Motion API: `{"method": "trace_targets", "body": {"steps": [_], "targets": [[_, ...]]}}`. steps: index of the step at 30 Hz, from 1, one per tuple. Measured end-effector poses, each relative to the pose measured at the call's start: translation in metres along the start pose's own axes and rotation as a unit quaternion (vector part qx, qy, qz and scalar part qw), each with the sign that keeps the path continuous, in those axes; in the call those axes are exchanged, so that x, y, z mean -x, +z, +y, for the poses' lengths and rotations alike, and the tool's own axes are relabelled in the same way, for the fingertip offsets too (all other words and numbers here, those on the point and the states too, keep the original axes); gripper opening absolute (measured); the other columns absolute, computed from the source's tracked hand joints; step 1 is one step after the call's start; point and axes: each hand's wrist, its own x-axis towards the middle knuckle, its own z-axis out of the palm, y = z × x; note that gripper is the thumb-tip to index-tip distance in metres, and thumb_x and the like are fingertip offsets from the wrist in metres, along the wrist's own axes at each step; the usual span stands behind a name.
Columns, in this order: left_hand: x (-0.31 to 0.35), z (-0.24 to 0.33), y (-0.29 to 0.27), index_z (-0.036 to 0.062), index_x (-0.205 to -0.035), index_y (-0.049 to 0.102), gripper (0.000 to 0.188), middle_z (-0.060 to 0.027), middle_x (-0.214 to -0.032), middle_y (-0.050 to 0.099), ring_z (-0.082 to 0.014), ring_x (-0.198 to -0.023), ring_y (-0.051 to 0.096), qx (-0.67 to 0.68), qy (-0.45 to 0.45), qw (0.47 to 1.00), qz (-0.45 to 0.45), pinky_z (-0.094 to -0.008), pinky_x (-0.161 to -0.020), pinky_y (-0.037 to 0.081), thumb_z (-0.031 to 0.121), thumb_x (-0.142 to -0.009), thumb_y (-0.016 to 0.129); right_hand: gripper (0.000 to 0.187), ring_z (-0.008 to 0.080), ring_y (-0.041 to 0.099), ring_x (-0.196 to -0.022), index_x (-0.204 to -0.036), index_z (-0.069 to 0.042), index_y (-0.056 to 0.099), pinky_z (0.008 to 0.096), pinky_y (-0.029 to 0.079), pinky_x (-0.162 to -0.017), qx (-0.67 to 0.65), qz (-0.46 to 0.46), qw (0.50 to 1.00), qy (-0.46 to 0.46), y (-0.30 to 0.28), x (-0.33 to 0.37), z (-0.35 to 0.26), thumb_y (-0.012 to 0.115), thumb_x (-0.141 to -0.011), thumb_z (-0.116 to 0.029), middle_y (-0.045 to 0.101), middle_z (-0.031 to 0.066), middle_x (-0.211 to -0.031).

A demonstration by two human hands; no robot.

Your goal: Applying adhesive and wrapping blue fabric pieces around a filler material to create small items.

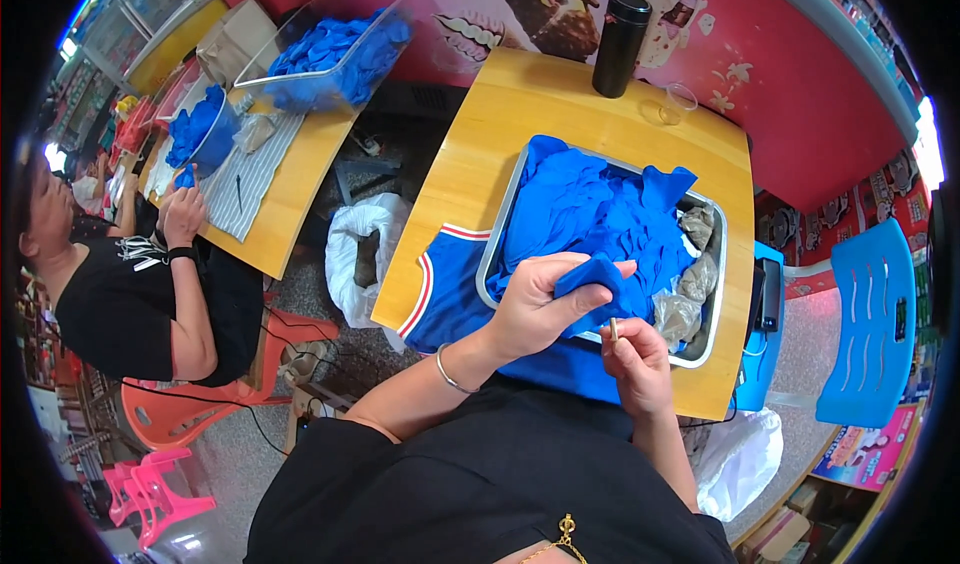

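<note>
While your left grip (540, 302) is clasping a blue cloth piece (592, 275) over the tray's (723, 264) near edge, your right grip (642, 359) is pinching a slim pale object (614, 328) beside it; the tray is resting by the counter's (470, 164) right edge.

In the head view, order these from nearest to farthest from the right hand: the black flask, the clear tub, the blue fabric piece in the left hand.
From the right hand:
1. Blue fabric piece: just ahead, gripped by the left hand.
2. Black flask: straight ahead, toward the far edge.
3. Clear tub: ahead and far left.
</note>
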Motion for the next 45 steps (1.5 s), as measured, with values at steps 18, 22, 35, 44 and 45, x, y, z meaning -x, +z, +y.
{"method": "trace_targets", "body": {"steps": [18,22,35,44,45], "targets": [[-0.001,-0.012,-0.016,-0.0018,-0.102,0.068,0.033,0.0001,-0.063,0.051,-0.0088,-0.059,0.039,-0.021,0.079,0.996,0.030,-0.0229,-0.055,0.032,0.028,-0.088,0.062,0.012,0.0072,0.048,-0.064,-0.097,0.001,0.062,0.0189,0.036,-0.057,0.138,0.033,0.989,-0.043,0.016,-0.001,-0.010,0.058,-0.087,-0.003,0.056,0.0016,-0.078],[0.000,-0.014,-0.010,-0.0025,-0.104,0.067,0.038,-0.0014,-0.070,0.057,-0.0089,-0.061,0.039,0.082,0.077,0.993,0.032,-0.0238,-0.055,0.033,0.031,-0.089,0.061,0.017,0.0052,0.043,-0.061,-0.100,0.001,0.062,0.0193,0.032,-0.053,-0.011,-0.019,1.000,0.023,0.012,0.004,0.000,0.059,-0.089,-0.012,0.054,-0.0004,-0.075],[-0.013,-0.007,-0.029,0.0020,-0.101,0.069,0.028,-0.0017,-0.083,0.053,-0.0103,-0.079,0.046,0.040,0.012,0.998,-0.048,-0.0218,-0.069,0.036,0.025,-0.086,0.065,0.012,0.0096,0.052,-0.069,-0.096,0.003,0.063,0.0210,0.039,-0.060,0.247,0.066,0.961,-0.110,-0.003,0.001,-0.008,0.058,-0.085,0.001,0.058,0.0052,-0.083],[-0.008,-0.012,-0.024,0.0014,-0.093,0.071,0.025,0.0011,-0.066,0.050,-0.0074,-0.063,0.039,-0.004,0.060,0.998,0.031,-0.0216,-0.056,0.030,0.024,-0.086,0.066,0.012,0.0084,0.052,-0.070,-0.096,0.002,0.064,0.0205,0.040,-0.061,0.209,0.058,0.972,-0.090,0.005,0.000,-0.010,0.059,-0.086,-0.002,0.060,0.0043,-0.083],[-0.007,-0.013,-0.022,0.0014,-0.093,0.071,0.025,0.0011,-0.066,0.050,-0.0074,-0.063,0.039,-0.003,0.060,0.998,0.031,-0.0216,-0.056,0.030,0.024,-0.086,0.066,0.012,0.0068,0.051,-0.068,-0.098,0.002,0.063,0.0194,0.039,-0.059,0.150,0.038,0.986,-0.055,0.003,0.002,-0.007,0.059,-0.087,-0.004,0.059,0.0033,-0.082]]}}
